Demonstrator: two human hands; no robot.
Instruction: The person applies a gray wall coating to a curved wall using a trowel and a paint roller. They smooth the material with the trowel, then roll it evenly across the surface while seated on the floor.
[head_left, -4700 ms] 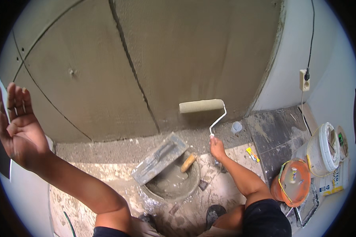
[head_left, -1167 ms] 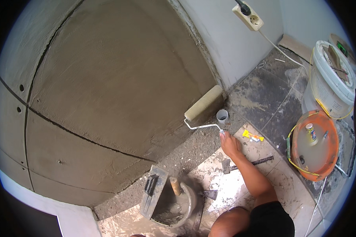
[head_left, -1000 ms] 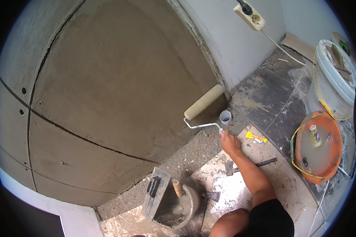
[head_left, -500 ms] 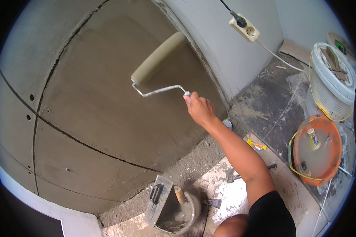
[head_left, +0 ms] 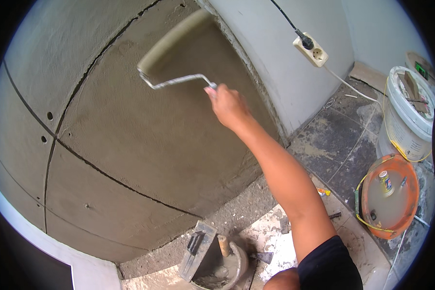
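Note:
In my right hand (head_left: pixel 230 107) is the handle of a paint roller (head_left: pixel 176 43), fingers wrapped round it. The long, grey-beige roller sleeve lies against a wet grey plastered wall (head_left: pixel 145 135), near its upper edge. A white-flecked wire frame (head_left: pixel 179 80) joins the sleeve to the handle, which my fingers mostly hide. Dark grooves cross the plaster, dividing it into panels. Below the wall stands a bucket of grey mortar (head_left: pixel 241 261), with a flat plastering trowel (head_left: pixel 198 251) leaning across its rim and a wooden handle (head_left: pixel 223 245) beside it. My left hand is out of view.
At right, an orange bucket (head_left: pixel 413 193) holds cloudy water and a can (head_left: pixel 385 183). A lidded white bucket (head_left: pixel 403 128) stands behind it. A plugged-in power strip (head_left: pixel 311 50) and its cable run by the pale wall. A scraper blade (head_left: pixel 263 257) lies near the mortar bucket.
My right hand has moved up and left with the roller, which is now higher on the plaster. The view has shifted slightly, so the buckets and power strip appear lower.

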